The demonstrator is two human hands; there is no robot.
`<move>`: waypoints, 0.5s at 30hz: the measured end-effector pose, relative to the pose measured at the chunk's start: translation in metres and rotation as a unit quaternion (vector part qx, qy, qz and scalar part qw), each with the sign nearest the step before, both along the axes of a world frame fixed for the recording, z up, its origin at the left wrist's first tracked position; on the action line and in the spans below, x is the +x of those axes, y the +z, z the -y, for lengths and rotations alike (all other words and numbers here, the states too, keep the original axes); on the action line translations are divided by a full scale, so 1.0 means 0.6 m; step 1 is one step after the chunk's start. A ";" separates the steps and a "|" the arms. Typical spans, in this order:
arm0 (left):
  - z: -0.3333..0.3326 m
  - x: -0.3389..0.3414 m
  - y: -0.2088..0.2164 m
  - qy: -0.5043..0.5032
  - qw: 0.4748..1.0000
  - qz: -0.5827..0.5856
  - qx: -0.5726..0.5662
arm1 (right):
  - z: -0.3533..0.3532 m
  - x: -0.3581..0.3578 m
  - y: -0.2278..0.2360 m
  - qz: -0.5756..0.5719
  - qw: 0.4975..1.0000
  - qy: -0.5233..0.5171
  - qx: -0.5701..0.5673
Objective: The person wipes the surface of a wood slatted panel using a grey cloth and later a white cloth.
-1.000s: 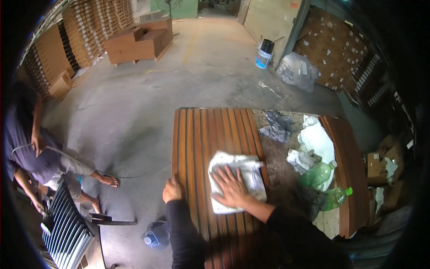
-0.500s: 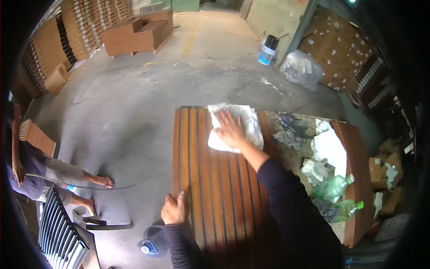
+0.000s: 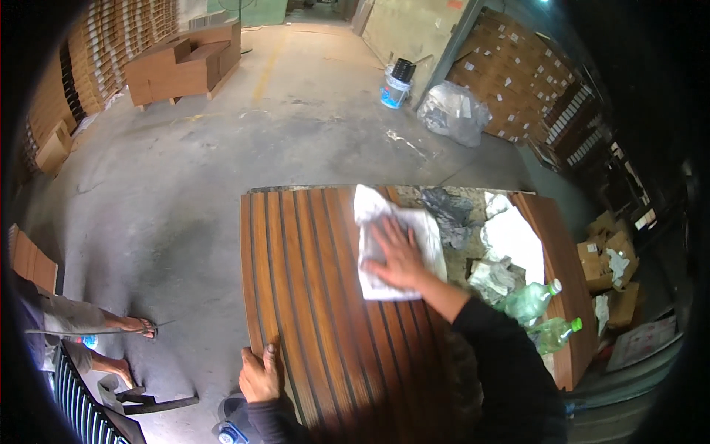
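Under my right hand [image 3: 399, 255] lies a white cloth [image 3: 423, 283], spread over a brown wooden panel with dark grooves [image 3: 310, 288]. The fingers of that hand are apart and flat, pressing the cloth down on the panel's far right part. My left hand [image 3: 260, 376] holds the panel's left edge near me, thumb on top and fingers curled at the side, partly hidden. Right of the panel, on the worktop, are crumpled dark grey cloth [image 3: 447, 214], white cloth or paper [image 3: 512, 240] and two green plastic bottles [image 3: 534, 302], one with a green cap.
A brown board [image 3: 566, 296] stands along the worktop's right side. At the left are another person's legs [image 3: 111, 322] beside a black slatted panel [image 3: 81, 403]. A clear jug with a blue cap [image 3: 231, 433] is on the floor. Farther off are a bucket [image 3: 395, 92] and plastic bag [image 3: 455, 115].
My right hand has drawn the white cloth nearer to me and rightward over the panel. My left hand keeps its place on the edge. The whole view has shifted.
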State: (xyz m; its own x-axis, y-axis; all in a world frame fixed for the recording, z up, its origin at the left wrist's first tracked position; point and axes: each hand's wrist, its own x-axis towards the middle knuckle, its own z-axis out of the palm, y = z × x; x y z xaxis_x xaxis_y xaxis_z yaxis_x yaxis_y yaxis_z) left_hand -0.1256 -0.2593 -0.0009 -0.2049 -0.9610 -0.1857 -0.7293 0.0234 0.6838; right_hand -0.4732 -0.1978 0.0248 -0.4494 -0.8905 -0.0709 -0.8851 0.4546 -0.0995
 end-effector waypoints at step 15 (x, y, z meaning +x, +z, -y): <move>0.011 0.001 -0.010 0.006 1.000 0.023 0.008 | -0.198 0.110 -0.037 0.013 0.996 0.037 -0.080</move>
State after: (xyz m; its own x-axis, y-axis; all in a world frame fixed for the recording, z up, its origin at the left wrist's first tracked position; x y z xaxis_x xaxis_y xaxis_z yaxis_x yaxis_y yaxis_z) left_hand -0.1250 -0.2662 -0.0069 -0.1843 -0.9602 -0.2097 -0.7605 0.0042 0.6494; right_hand -0.4070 -0.0787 0.0029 -0.3820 -0.9220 0.0640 -0.9117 0.3646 -0.1891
